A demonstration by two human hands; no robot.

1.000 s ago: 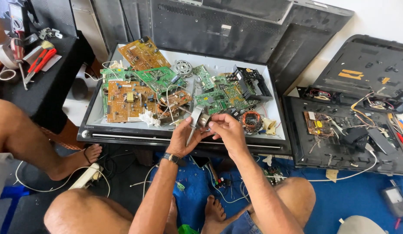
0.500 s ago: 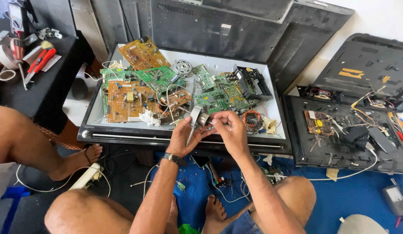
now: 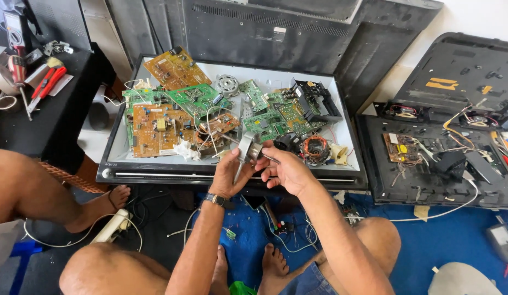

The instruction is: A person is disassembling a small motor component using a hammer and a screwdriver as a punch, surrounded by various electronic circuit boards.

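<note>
While both hands meet over the front rim of the flat screen panel (image 3: 232,176), the left hand (image 3: 228,173) curls its fingers around a small silvery metal part (image 3: 245,148), a dull grey piece with a rounded body and a thin stem running down toward the palm. The right hand (image 3: 285,170) sits just beside it, thumb and forefinger pinched on a slim dark rod (image 3: 269,158) that touches the metal part's side; its other fingers are folded loosely. A dark wristwatch (image 3: 215,200) bands the left wrist.

Just beyond the hands, on the panel's pale matte face, lies a copper-wound coil (image 3: 315,148), round and ribbed, with a black ring-shaped piece beside it. Farther onto the panel lie green circuit boards (image 3: 276,116), flat and studded with small parts, and at its left an orange-brown circuit board (image 3: 155,129) crowded with blocky components and loose white wires. A second tan board (image 3: 176,68) lies tilted at the panel's far left corner, near a round grey metal disc (image 3: 228,85).

Right of the panel lies an opened black plastic casing (image 3: 429,186) with a small board and tangled wires inside. Left of the panel, a black table (image 3: 41,120) carries red-handled pliers (image 3: 47,83). Below the panel's front edge, blue floor covering (image 3: 451,246) shows between the person's bare knees and feet.
</note>
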